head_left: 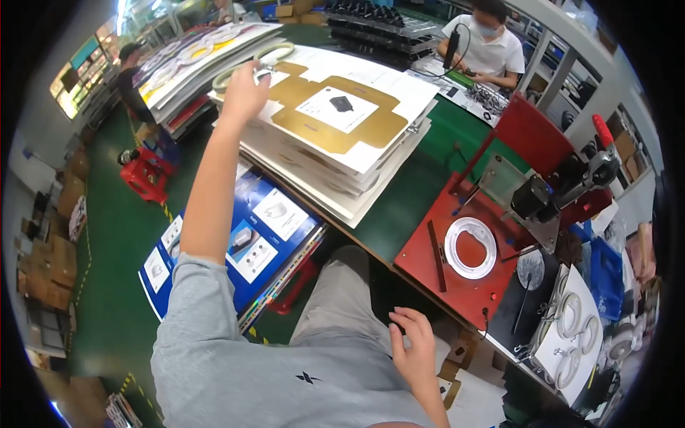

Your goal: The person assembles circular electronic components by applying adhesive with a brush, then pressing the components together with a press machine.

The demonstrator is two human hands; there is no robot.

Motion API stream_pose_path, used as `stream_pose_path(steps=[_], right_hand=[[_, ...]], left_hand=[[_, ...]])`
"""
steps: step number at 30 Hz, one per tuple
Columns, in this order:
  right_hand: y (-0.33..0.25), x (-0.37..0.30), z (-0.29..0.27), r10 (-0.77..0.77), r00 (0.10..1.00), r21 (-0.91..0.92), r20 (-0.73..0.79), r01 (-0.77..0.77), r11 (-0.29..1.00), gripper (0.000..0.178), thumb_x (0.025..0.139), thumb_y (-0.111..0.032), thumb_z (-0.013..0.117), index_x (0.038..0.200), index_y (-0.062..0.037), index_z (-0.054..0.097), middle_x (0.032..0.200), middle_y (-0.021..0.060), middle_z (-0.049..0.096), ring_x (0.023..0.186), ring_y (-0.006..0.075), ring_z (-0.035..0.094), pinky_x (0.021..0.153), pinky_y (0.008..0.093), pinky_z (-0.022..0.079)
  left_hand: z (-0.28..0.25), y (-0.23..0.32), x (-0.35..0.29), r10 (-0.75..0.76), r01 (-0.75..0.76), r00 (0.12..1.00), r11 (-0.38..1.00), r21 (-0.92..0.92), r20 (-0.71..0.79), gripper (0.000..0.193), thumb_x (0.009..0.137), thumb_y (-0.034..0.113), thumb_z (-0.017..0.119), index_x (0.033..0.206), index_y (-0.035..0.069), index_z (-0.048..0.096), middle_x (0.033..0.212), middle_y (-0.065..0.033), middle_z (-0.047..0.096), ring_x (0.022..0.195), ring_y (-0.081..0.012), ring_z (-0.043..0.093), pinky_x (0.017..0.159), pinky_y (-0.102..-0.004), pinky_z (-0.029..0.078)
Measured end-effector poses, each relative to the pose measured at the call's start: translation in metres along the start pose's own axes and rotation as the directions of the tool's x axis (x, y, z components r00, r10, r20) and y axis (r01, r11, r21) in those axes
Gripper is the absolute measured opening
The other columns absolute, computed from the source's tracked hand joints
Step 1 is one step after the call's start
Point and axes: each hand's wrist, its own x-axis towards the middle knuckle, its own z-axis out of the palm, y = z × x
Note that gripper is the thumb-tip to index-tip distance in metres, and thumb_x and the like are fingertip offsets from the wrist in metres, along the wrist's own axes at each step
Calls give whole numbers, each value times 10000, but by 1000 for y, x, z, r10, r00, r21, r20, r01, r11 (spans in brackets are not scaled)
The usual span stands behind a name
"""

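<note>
My left hand (246,94) reaches out over the far left corner of a stack of printed sheets. Its fingers are curled in by a small metal clip (265,70); what they hold is partly hidden. Beside it lie a pale ring (222,80) and, just beyond, another pale ring (275,51). The top sheet (399,85) is white with a gold flat box layout and a picture of a dark device. Low in front of my body, my right hand (415,349) hangs with its fingers loosely apart, holding nothing.
A red press (457,285) with a lever and a white ring-shaped part (470,247) stands on the green table to the right. Blue printed sheets (250,207) lie lower left. Clipped rings (569,315) sit far right. A co-worker (492,46) sits across; a red stool (146,171) stands left.
</note>
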Motion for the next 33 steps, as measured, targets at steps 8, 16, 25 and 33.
stream_pose_path(steps=[8, 16, 25, 33], right_hand=[[34, -34, -9, 2, 1000, 0, 20, -2, 1000, 147, 912, -67, 677, 1051, -28, 708, 1110, 136, 687, 1031, 346, 668, 885, 432, 530], [57, -53, 20, 98, 992, -37, 80, -96, 995, 229, 934, -105, 621, 1150, -49, 670, 1156, 136, 650, 1081, 362, 637, 943, 454, 507], [22, 0, 11, -119, 979, 250, 168, 75, 965, 207, 1024, -173, 589, 1141, -22, 670, 1077, 149, 662, 1012, 366, 648, 882, 444, 524], [13, -9, 59, -193, 962, 370, 193, 111, 922, 336, 1011, -233, 617, 1234, 18, 601, 1278, 194, 568, 1156, 386, 586, 965, 465, 499]], left_hand=[[2, -230, 72, 248, -313, 950, 748, 586, 191, 894, 702, 472, 913, 1405, 28, 586, 1410, -219, 598, 1322, -397, 550, 1116, -475, 440], [-7, -73, 0, 85, -118, 989, 948, 296, 124, 469, 986, 407, 647, 944, -58, 697, 913, -290, 698, 866, -492, 655, 780, -548, 495], [-122, 122, -103, 237, 89, 784, 872, -482, 574, 328, 1035, 143, 623, 745, 48, 501, 718, 38, 408, 679, -53, 379, 607, -251, 284], [-38, 196, -273, 105, 812, 216, 533, -238, 971, 396, 998, 278, 684, 665, 122, 535, 583, 6, 512, 520, -119, 469, 522, -296, 410]])
